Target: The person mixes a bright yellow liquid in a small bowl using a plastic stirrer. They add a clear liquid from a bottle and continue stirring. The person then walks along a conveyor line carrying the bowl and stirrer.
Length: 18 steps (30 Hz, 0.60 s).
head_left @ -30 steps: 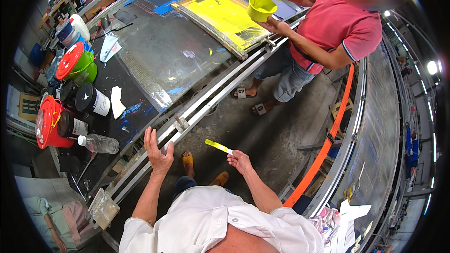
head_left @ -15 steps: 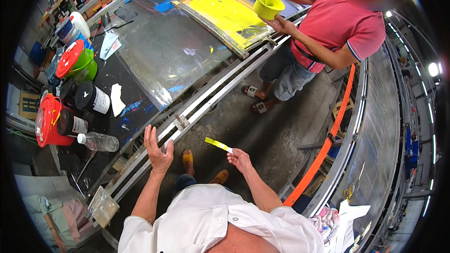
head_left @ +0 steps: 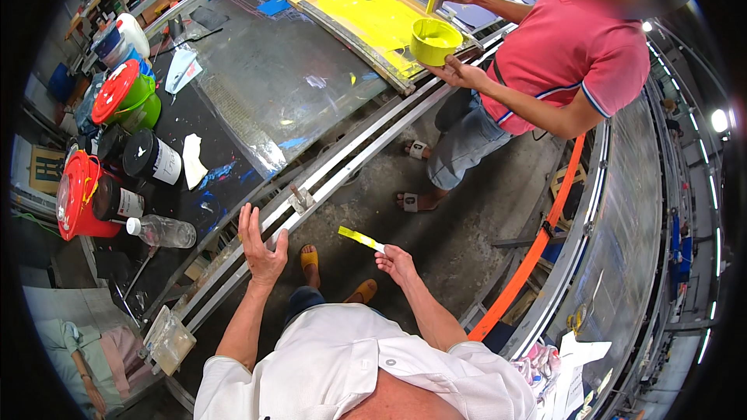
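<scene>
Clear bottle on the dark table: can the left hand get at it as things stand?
Likely yes: the left hand is open and looks empty, over the rails, and nothing visible stands between it and the bottle, though it may have to stretch.

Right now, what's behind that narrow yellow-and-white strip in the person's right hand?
Behind the strip, grey floor shows along both sides, partly in shadow. The floor directly behind it is covered, and the right hand hides the end it grips.
</scene>
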Motion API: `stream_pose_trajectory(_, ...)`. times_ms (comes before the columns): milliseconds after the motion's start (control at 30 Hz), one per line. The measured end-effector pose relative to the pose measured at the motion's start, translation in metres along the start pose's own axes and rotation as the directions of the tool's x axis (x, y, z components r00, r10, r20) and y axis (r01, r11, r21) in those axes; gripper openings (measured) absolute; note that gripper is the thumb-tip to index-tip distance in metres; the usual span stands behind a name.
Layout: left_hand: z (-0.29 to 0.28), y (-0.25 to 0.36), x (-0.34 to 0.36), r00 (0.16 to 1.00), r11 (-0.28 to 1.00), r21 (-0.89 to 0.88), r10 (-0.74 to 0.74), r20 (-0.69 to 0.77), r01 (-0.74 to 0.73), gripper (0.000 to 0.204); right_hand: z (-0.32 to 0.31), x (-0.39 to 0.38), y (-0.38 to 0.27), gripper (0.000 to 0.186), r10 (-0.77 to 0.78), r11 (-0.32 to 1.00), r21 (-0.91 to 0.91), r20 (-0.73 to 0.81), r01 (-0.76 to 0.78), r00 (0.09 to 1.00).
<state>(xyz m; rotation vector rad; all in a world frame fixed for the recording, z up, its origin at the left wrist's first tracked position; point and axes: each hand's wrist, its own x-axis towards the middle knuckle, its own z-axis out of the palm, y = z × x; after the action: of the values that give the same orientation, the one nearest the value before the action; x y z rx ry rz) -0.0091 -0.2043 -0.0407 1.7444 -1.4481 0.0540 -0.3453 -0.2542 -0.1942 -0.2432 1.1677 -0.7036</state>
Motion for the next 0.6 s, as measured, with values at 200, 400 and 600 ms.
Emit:
stream_pose_trajectory(200, -0.001, 0.0, 0.0, 1.0, 0.999, -0.025, -0.027, -0.012, 0.027, 0.072, 0.0, 0.001, 0.0, 0.028, 0.007, 1.0, -0.011, -0.001, -0.007, 1.0)
stream_pose_trajectory(400, -0.011, 0.026, 0.004, 0.992, 0.991, -0.085, 0.1, -0.08, -0.107, 0.071, 0.001, -0.002, -0.002, 0.026, -0.001, 1.0, -0.001, -0.023, 0.001, 1.0)
stream_pose_trajectory(600, 0.018, 0.099, 0.032, 0.968, 0.857, -0.451, 0.242, -0.075, -0.249, 0.075, 0.001, -0.005, -0.005, 0.024, -0.015, 1.0, -0.004, -0.013, 0.015, 1.0)
